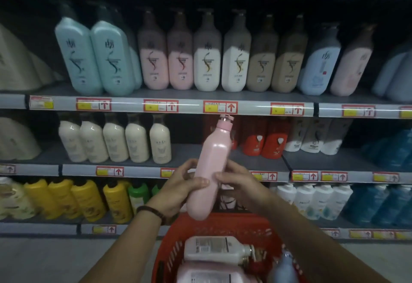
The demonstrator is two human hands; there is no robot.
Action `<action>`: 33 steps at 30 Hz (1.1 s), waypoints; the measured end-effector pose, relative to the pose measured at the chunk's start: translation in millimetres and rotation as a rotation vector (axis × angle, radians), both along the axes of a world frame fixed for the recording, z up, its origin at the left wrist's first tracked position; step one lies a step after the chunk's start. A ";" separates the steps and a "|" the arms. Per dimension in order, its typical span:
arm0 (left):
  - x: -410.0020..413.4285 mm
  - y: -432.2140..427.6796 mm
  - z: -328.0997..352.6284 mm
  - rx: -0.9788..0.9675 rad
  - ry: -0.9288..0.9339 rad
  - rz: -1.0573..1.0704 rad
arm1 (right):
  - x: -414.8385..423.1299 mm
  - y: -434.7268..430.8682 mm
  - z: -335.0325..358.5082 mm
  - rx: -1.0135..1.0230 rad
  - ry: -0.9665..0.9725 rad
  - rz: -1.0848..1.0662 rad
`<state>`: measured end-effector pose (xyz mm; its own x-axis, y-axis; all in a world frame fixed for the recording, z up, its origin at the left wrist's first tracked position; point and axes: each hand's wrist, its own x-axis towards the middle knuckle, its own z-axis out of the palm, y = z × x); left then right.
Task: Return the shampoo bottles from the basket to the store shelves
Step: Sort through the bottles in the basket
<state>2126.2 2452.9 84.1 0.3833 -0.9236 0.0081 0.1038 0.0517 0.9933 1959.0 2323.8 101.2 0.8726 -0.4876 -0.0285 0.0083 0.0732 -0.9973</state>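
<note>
Mid-frame, the left hand (178, 190) and the right hand (238, 184) both grip a tall pink shampoo bottle (214, 160), thumbs across its front and fingers curled behind, holding it near-upright above the basket and before the store shelves (191, 105). I judge this the carrying step: next it needs a matching spot, perhaps the bare gap (187, 151) on the middle shelf, and setting down upright. At bottom centre the red basket (223, 222) holds a white bottle (214, 249) on its side, a pink bottle (211, 276) below and a bluish bottle (285, 269) at right.
</note>
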 end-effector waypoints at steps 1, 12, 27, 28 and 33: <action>-0.4 3.0 5.7 -0.032 0.065 -0.045 | 3.5 -1.6 13.8 -0.018 -0.029 0.026; 14.6 24.2 53.4 -0.034 -0.308 0.166 | 54.6 27.0 101.9 -0.376 -0.023 -0.259; 118.5 -0.7 118.4 -0.371 -0.555 0.648 | 165.9 -0.9 199.2 -0.751 -0.141 -0.137; 120.5 -4.1 113.2 -0.353 -0.624 0.703 | 175.4 -2.2 202.6 -0.787 -0.180 -0.177; 136.7 -19.0 95.7 -0.298 -0.614 0.664 | 221.5 -11.9 219.4 -0.807 -0.276 -0.335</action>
